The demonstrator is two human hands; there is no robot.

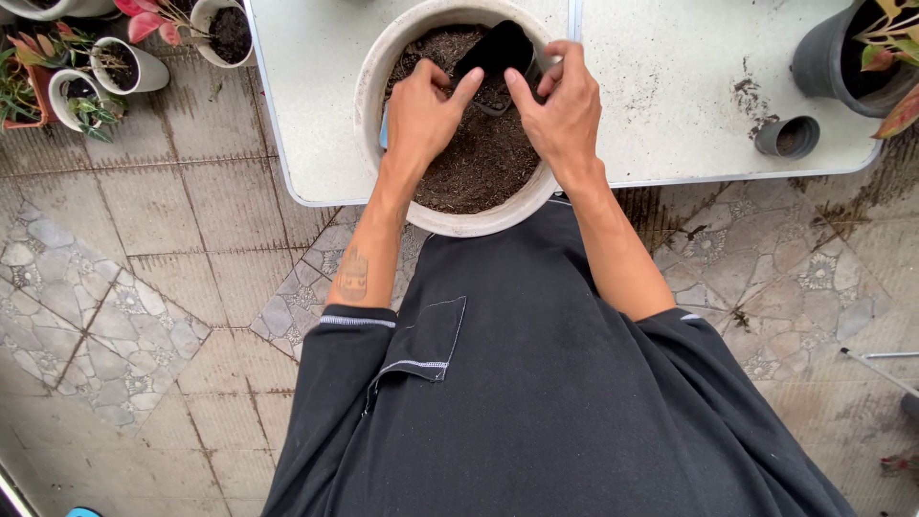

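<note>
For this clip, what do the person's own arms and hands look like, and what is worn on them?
Both hands, left hand and right hand, are bare: no gloves, and no rings or watch that I can see. The forearms are bare too. The left forearm carries a tattoo on its inner side. Short black sleeves end near the elbows, each hemmed with a pale stitched band. The shirt is black with a stitched chest pocket.

Floor [144,249]: ribbed tan tiles alternating with grey stone-pattern tiles, dirt-stained at right. White table [670,105], far centre, top smeared with soil (metal edge strip visible). Small white pots [124,67] with plants stand on the floor, far left. Even daylight.
</note>
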